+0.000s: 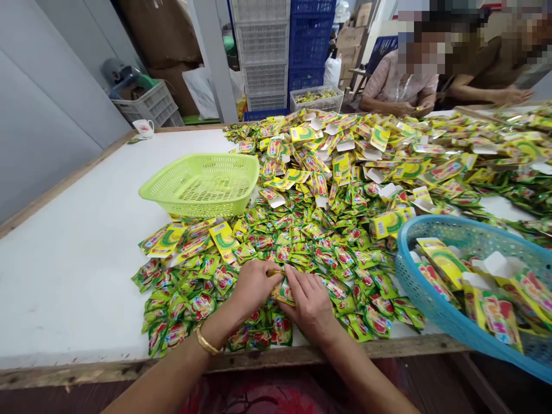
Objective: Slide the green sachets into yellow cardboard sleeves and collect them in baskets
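Observation:
Both hands meet near the front edge of the table, over a spread of small green sachets (202, 305) with red fruit prints. Between them is a small printed box (284, 292), mostly covered by the fingers. My left hand (257, 287), a gold bangle on its wrist, pinches the box's upper left end. Fingers of my right hand (313, 302) close on its right side. Several flattened yellow-green cartons (224, 238) lie just beyond my left hand. To the right, a blue basket (409, 276) holds yellow boxes with open white flaps (495, 310).
A light green basket (198, 207) stands on the white table (77, 253) at the left. A heap of cartons (345, 144) runs along the back and right. Across the table, two people (401, 86) sit working. Stacked crates (264, 52) and a white mug (144, 127) are farther off.

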`<move>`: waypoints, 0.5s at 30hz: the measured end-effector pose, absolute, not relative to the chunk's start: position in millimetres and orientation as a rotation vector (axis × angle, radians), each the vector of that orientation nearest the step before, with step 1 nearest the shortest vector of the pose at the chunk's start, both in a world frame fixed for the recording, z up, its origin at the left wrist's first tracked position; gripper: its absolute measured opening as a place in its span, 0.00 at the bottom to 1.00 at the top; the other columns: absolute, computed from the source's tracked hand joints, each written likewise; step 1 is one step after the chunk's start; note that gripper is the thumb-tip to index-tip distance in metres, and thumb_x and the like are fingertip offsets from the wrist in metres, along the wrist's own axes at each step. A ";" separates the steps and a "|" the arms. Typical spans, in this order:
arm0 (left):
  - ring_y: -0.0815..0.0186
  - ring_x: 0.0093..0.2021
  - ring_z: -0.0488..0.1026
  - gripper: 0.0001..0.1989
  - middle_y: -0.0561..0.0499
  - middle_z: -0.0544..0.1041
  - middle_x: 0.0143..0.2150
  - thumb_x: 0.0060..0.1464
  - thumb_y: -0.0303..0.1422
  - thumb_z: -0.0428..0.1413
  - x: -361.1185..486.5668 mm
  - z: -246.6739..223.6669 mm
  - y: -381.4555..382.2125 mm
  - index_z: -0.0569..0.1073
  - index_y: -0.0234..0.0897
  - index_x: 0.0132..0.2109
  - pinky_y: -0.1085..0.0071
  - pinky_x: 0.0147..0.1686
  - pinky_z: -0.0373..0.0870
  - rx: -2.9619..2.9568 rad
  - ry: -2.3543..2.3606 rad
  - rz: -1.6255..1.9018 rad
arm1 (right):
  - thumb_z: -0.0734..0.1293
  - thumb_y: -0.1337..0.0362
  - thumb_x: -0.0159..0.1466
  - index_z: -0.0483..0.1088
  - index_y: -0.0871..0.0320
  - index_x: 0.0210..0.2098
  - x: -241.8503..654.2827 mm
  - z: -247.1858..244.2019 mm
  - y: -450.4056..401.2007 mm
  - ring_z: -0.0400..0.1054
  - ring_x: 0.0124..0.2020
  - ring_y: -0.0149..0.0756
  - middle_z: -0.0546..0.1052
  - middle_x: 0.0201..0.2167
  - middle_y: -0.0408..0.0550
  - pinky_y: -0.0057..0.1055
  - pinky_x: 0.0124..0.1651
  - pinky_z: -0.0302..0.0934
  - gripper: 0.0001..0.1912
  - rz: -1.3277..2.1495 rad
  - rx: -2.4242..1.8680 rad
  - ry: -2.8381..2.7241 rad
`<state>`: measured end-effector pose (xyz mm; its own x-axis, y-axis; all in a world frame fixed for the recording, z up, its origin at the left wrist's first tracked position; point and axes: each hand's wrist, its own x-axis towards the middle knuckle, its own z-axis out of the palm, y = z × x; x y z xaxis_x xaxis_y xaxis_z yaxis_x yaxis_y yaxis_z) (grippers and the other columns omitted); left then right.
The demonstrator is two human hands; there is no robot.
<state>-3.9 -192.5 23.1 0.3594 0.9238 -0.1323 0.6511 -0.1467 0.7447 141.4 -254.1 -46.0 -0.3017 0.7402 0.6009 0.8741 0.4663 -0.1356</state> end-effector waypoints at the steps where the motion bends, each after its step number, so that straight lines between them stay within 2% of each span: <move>1: 0.71 0.24 0.62 0.11 0.55 0.69 0.20 0.47 0.29 0.51 -1.1 22.7 -191.2 0.76 0.34 0.23 0.75 0.27 0.55 1.928 1.342 0.438 | 0.60 0.56 0.65 0.53 0.69 0.61 141.7 -46.0 -254.8 0.64 0.44 0.45 0.72 0.48 0.59 0.41 0.46 0.56 0.31 -0.295 -1.329 -2.128; 3: 0.73 0.22 0.56 0.13 0.57 0.61 0.16 0.47 0.28 0.50 3.4 23.0 -186.6 0.73 0.33 0.19 0.76 0.24 0.51 1.943 1.262 0.360 | 0.59 0.56 0.66 0.52 0.69 0.62 144.0 -45.7 -256.1 0.64 0.44 0.44 0.72 0.48 0.59 0.41 0.46 0.56 0.31 -0.298 -1.328 -2.135; 5: 0.74 0.20 0.52 0.10 0.58 0.57 0.15 0.46 0.28 0.51 3.9 24.9 -181.8 0.73 0.32 0.21 0.76 0.22 0.48 1.861 1.169 0.299 | 0.59 0.55 0.66 0.50 0.69 0.63 147.5 -44.9 -256.5 0.64 0.44 0.44 0.72 0.48 0.59 0.40 0.45 0.57 0.32 -0.282 -1.340 -2.123; 7: 0.74 0.20 0.54 0.07 0.60 0.59 0.17 0.44 0.29 0.53 0.1 27.6 -179.7 0.75 0.32 0.29 0.77 0.22 0.50 1.709 1.113 0.324 | 0.59 0.54 0.66 0.49 0.67 0.64 149.6 -43.7 -255.8 0.65 0.43 0.44 0.72 0.47 0.59 0.39 0.44 0.57 0.33 -0.268 -1.367 -2.078; 9: 0.74 0.21 0.58 0.11 0.60 0.64 0.19 0.42 0.27 0.54 -5.0 29.7 -181.0 0.73 0.33 0.37 0.78 0.22 0.53 1.567 1.136 0.417 | 0.59 0.53 0.66 0.48 0.67 0.64 149.0 -42.9 -254.4 0.65 0.44 0.43 0.72 0.47 0.59 0.39 0.43 0.58 0.34 -0.266 -1.381 -2.031; 10: 0.73 0.21 0.60 0.12 0.60 0.67 0.20 0.42 0.26 0.54 -7.0 30.0 -182.5 0.71 0.34 0.37 0.78 0.22 0.55 1.522 1.173 0.464 | 0.59 0.53 0.66 0.48 0.67 0.64 147.8 -42.6 -253.6 0.65 0.43 0.43 0.72 0.46 0.58 0.38 0.44 0.58 0.34 -0.269 -1.380 -2.021; 12: 0.72 0.22 0.63 0.08 0.58 0.68 0.21 0.41 0.24 0.53 -7.6 28.4 -186.0 0.69 0.35 0.33 0.77 0.23 0.57 1.516 1.243 0.513 | 0.60 0.53 0.65 0.49 0.67 0.64 144.4 -42.6 -252.4 0.65 0.43 0.43 0.72 0.47 0.58 0.38 0.43 0.58 0.34 -0.274 -1.362 -2.036; 15: 0.73 0.22 0.61 0.05 0.58 0.65 0.20 0.41 0.22 0.51 0.1 22.0 -189.4 0.66 0.35 0.26 0.77 0.24 0.55 1.604 1.270 0.518 | 0.60 0.54 0.65 0.50 0.67 0.63 141.2 -43.5 -251.7 0.65 0.42 0.44 0.72 0.47 0.58 0.39 0.43 0.58 0.33 -0.274 -1.343 -2.068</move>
